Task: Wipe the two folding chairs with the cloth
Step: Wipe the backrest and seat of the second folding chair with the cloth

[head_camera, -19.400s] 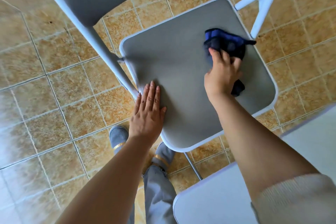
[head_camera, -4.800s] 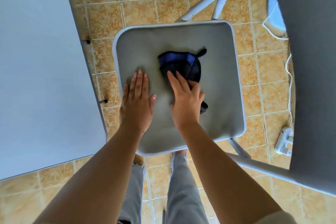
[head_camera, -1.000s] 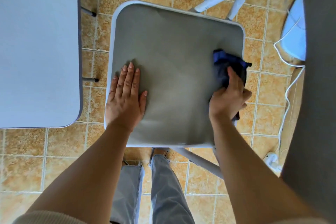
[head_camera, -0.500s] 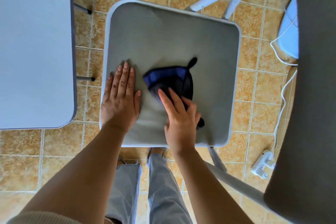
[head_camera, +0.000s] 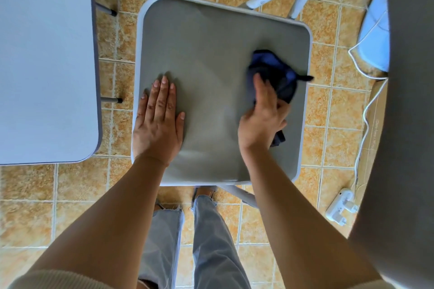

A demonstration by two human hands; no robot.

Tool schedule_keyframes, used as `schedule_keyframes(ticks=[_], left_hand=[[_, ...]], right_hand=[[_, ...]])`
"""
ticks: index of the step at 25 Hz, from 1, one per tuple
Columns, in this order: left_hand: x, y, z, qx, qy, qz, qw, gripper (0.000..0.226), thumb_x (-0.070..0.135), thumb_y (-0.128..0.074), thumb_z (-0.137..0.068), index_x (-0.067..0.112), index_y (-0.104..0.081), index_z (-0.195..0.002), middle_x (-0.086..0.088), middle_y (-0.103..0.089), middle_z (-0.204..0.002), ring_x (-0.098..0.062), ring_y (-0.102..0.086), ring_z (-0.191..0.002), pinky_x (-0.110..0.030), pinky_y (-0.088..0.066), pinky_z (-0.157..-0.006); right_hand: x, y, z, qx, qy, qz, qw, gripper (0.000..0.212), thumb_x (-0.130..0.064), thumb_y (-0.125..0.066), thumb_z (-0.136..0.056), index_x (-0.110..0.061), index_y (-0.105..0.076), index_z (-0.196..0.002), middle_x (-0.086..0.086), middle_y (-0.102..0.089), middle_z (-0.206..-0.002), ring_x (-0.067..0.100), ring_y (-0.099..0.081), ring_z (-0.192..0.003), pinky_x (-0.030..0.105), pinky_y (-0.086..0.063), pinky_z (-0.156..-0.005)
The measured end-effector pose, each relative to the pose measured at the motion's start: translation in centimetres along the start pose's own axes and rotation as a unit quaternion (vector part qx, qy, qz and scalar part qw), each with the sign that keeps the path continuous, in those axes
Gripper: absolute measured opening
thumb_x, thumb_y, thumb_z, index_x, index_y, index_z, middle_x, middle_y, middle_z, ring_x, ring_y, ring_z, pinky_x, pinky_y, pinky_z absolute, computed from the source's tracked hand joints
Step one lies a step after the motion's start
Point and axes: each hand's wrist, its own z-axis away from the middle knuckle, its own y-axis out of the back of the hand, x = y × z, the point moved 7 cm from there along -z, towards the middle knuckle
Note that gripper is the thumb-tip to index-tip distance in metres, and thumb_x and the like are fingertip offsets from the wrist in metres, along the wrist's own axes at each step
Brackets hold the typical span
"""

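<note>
Rightward again goes the cloth (head_camera: pixel 273 75) — right hand (head_camera: pixel 261 119) gripping it, left hand (head_camera: pixel 158 122) flat on seat (head_camera: pixel 211 54).

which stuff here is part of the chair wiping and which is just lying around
In the job:
cloth
chair seat
right hand
left hand

Lying about:
power strip
white cable
table

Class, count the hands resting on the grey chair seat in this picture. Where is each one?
2. The left hand lies flat near the seat's left edge; the right hand presses the blue cloth near its right edge.
</note>
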Motion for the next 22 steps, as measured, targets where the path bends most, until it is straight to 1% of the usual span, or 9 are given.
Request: schedule_keyframes(ticks=[2,4,6,10,12,15,18,20,22], left_hand=[[0.0,0.1,0.1,0.005,-0.001,0.006,1.000,0.059,0.033,-0.024,-0.101,0.008,-0.008,-0.152,-0.008,-0.006,-0.161,-0.019,-0.002,-0.149,-0.041,-0.009,-0.121],[0.0,0.1,0.1,0.008,-0.002,0.010,1.000,0.059,0.033,-0.025,-0.101,0.007,-0.009,-0.152,-0.008,-0.007,-0.161,-0.019,-0.004,-0.149,-0.041,-0.009,-0.121],[0.0,0.1,0.0,0.012,-0.001,0.006,1.000,0.059,0.033,-0.024,-0.101,0.007,-0.010,-0.152,-0.008,-0.007,-0.161,-0.019,-0.004,-0.149,-0.041,-0.010,-0.121],[0.1,-0.2,0.0,0.004,-0.004,0.006,1.000,0.060,0.034,-0.024,-0.101,0.008,-0.008,-0.152,-0.008,-0.005,-0.161,-0.019,-0.003,-0.149,-0.041,-0.009,-0.121],[0.2,-0.2,-0.1,0.007,-0.007,0.002,1.000,0.060,0.034,-0.024,-0.101,0.007,-0.008,-0.152,-0.008,-0.005,-0.161,-0.020,-0.003,-0.149,-0.041,-0.010,-0.121],[0.1,-0.2,-0.1,0.018,-0.009,0.000,1.000,0.060,0.033,-0.028,-0.102,0.006,-0.011,-0.152,-0.009,-0.008,-0.160,-0.020,-0.006,-0.148,-0.041,-0.012,-0.121],[0.1,0.3,0.0,0.049,-0.010,0.012,0.999,0.058,0.032,-0.033,-0.101,0.005,-0.019,-0.151,-0.010,-0.015,-0.159,-0.021,-0.012,-0.148,-0.043,-0.016,-0.120],[0.0,0.6,0.2,0.071,-0.017,0.020,0.997,0.057,0.031,-0.037,-0.101,0.003,-0.024,-0.149,-0.012,-0.020,-0.157,-0.023,-0.017,-0.147,-0.044,-0.019,-0.119],[0.0,0.7,0.2,0.080,-0.026,0.027,0.996,0.057,0.031,-0.041,-0.101,0.002,-0.028,-0.148,-0.014,-0.022,-0.156,-0.024,-0.019,-0.146,-0.044,-0.021,-0.118]], right_hand=[[-1.2,-0.6,3.5,-0.054,0.103,0.040,0.992,0.083,0.004,-0.050,-0.069,-0.040,-0.043,-0.139,-0.013,-0.045,-0.145,0.027,-0.046,-0.107,0.043,-0.039,-0.081],[0.0,-0.2,5.5,-0.072,0.122,0.058,0.988,0.090,0.007,-0.060,-0.064,-0.041,-0.043,-0.139,-0.012,-0.046,-0.144,0.026,-0.046,-0.108,0.045,-0.042,-0.080],[2.4,0.9,4.3,-0.044,0.066,0.046,0.996,0.087,0.008,-0.062,-0.066,-0.041,-0.047,-0.135,-0.013,-0.049,-0.141,0.026,-0.045,-0.105,0.044,-0.042,-0.078],[6.8,2.1,-3.0,0.033,-0.176,-0.026,0.983,0.060,0.000,-0.038,-0.090,-0.038,-0.048,-0.134,-0.011,-0.045,-0.146,0.033,-0.041,-0.107,0.039,-0.025,-0.082],[5.5,1.4,-6.6,0.031,-0.190,-0.022,0.981,0.058,-0.002,-0.034,-0.092,-0.038,-0.045,-0.137,-0.011,-0.043,-0.147,0.033,-0.038,-0.112,0.039,-0.022,-0.081],[-0.6,-0.4,-7.6,0.013,-0.073,-0.016,0.997,0.065,0.002,-0.040,-0.087,-0.039,-0.044,-0.138,-0.013,-0.045,-0.144,0.030,-0.040,-0.109,0.040,-0.032,-0.081],[-6.2,-1.8,-3.1,-0.026,0.103,-0.010,0.994,0.073,0.001,-0.044,-0.075,-0.038,-0.047,-0.137,-0.014,-0.047,-0.143,0.028,-0.045,-0.103,0.041,-0.038,-0.077],[-6.8,-2.4,0.6,-0.064,0.202,0.027,0.977,0.076,-0.001,-0.041,-0.071,-0.038,-0.046,-0.137,-0.013,-0.047,-0.143,0.027,-0.047,-0.104,0.041,-0.039,-0.077],[-5.2,-1.8,1.9,-0.076,0.234,0.057,0.968,0.074,-0.009,-0.032,-0.070,-0.038,-0.047,-0.137,-0.012,-0.048,-0.142,0.027,-0.048,-0.104,0.042,-0.043,-0.078]])
